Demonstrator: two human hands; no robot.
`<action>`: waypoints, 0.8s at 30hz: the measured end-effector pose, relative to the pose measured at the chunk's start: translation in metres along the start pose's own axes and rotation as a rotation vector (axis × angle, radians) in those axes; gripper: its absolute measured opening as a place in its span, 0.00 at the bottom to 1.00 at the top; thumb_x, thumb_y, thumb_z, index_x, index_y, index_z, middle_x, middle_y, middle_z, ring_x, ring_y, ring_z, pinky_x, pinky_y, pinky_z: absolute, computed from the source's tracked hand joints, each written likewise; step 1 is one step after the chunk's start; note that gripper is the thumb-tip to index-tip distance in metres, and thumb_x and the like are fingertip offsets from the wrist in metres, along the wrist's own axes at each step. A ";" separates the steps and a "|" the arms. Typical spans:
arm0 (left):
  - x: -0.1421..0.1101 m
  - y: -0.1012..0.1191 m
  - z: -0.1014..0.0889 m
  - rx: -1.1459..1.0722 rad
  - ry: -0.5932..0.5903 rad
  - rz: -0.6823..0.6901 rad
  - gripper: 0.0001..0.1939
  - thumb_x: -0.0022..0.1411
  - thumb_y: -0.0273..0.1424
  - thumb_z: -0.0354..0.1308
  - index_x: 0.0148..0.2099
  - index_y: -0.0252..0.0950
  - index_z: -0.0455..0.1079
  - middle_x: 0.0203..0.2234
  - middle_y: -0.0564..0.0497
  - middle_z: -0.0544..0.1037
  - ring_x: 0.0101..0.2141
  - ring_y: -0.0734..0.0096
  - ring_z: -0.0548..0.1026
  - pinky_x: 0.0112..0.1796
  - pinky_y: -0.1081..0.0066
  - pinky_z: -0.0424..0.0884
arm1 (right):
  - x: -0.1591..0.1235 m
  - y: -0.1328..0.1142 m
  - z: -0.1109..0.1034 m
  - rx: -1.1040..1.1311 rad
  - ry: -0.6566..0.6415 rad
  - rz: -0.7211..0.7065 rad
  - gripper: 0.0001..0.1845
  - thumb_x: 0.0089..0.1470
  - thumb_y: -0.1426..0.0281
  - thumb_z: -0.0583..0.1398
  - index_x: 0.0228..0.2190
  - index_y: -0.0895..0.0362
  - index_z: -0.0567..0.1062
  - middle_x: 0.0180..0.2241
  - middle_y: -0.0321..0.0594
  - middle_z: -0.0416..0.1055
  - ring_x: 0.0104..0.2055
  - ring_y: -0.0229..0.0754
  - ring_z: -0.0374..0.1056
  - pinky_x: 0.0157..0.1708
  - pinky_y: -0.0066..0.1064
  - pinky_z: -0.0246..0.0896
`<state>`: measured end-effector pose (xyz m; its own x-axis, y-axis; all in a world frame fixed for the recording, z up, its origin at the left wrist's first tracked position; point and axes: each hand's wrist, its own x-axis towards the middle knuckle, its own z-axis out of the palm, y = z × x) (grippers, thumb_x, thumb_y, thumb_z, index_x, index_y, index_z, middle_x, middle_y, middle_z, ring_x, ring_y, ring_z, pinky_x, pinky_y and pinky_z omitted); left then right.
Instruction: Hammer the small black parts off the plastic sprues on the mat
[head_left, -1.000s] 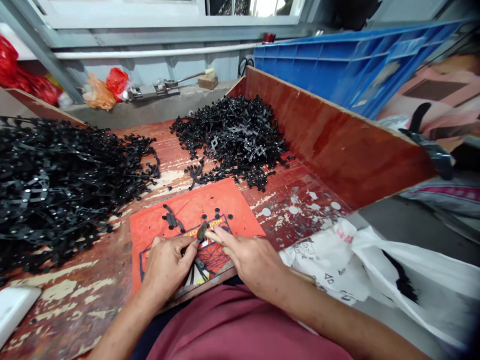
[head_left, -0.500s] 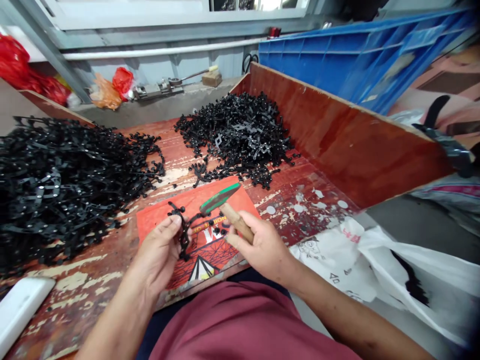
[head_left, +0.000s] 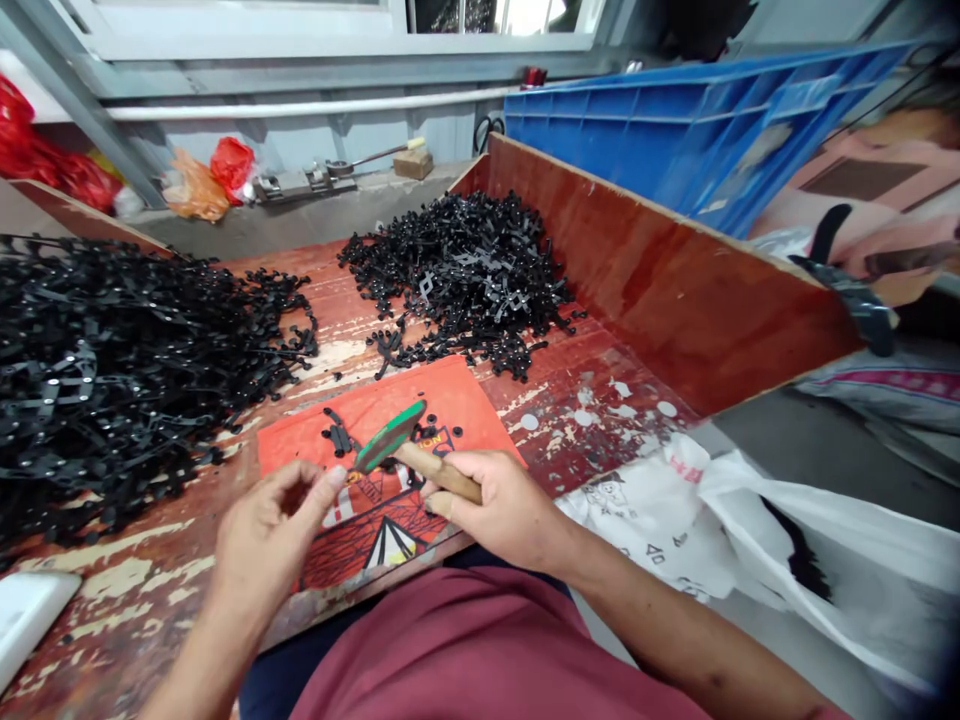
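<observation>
My right hand (head_left: pixel 499 500) is wrapped around the wooden handle of a hammer (head_left: pixel 431 466). The green-edged hammer head (head_left: pixel 391 436) hangs over an orange printed sheet (head_left: pixel 457 385) and hides part of it. At the sheet's left side, my left hand (head_left: pixel 274 520) has thumb and forefinger pinched together near the tip of the head. Whatever lies between those fingers is too small to make out. Just above them rest black linked strips (head_left: pixel 339 435). Several small round black pieces (head_left: pixel 457 432) lie to the right of the hammer head.
Heaps of black linked parts cover the left (head_left: pixel 135 370) and back (head_left: pixel 472 270) of the worn red table. A wooden side board (head_left: pixel 660 270) borders the right, with a blue crate (head_left: pixel 600 145) behind it. A white bag (head_left: pixel 645 530) lies at right, a white object (head_left: pixel 34 620) at left.
Half a second ago my left hand held a black linked piece; now it is lower and further left, without that piece. The hammer in my right hand has shifted left and down.
</observation>
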<state>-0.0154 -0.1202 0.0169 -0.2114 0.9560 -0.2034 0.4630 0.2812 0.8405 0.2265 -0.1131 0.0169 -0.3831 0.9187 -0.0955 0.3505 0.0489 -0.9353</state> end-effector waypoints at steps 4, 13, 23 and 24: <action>0.003 0.005 0.005 0.070 -0.257 0.112 0.20 0.49 0.49 0.65 0.38 0.40 0.78 0.36 0.47 0.82 0.39 0.54 0.76 0.39 0.65 0.71 | -0.005 -0.012 0.003 -0.066 -0.066 -0.138 0.12 0.55 0.73 0.61 0.22 0.56 0.66 0.22 0.28 0.61 0.25 0.33 0.57 0.25 0.25 0.50; 0.020 0.022 0.024 -0.187 -0.267 0.034 0.21 0.55 0.49 0.61 0.27 0.37 0.65 0.19 0.58 0.64 0.23 0.75 0.60 0.25 0.75 0.58 | 0.013 0.003 -0.014 -0.144 0.187 -0.136 0.07 0.60 0.69 0.61 0.30 0.55 0.70 0.28 0.31 0.64 0.31 0.36 0.61 0.32 0.26 0.54; 0.068 0.027 0.038 -0.193 -0.366 -0.174 0.23 0.47 0.50 0.65 0.25 0.39 0.61 0.11 0.64 0.54 0.13 0.82 0.47 0.17 0.76 0.41 | -0.020 0.051 -0.036 -0.300 0.209 0.109 0.05 0.60 0.68 0.57 0.34 0.54 0.74 0.25 0.30 0.66 0.27 0.38 0.61 0.28 0.27 0.52; 0.069 0.027 0.039 -0.204 -0.386 -0.190 0.23 0.47 0.51 0.65 0.25 0.39 0.59 0.10 0.65 0.53 0.12 0.83 0.46 0.16 0.76 0.41 | -0.022 0.052 -0.036 -0.310 0.203 0.112 0.06 0.59 0.69 0.57 0.34 0.54 0.74 0.25 0.30 0.66 0.28 0.38 0.61 0.28 0.27 0.52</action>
<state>0.0164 -0.0433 0.0063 0.0774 0.8612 -0.5024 0.2610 0.4688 0.8439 0.2833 -0.1164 -0.0174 -0.1622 0.9824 -0.0928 0.6342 0.0317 -0.7725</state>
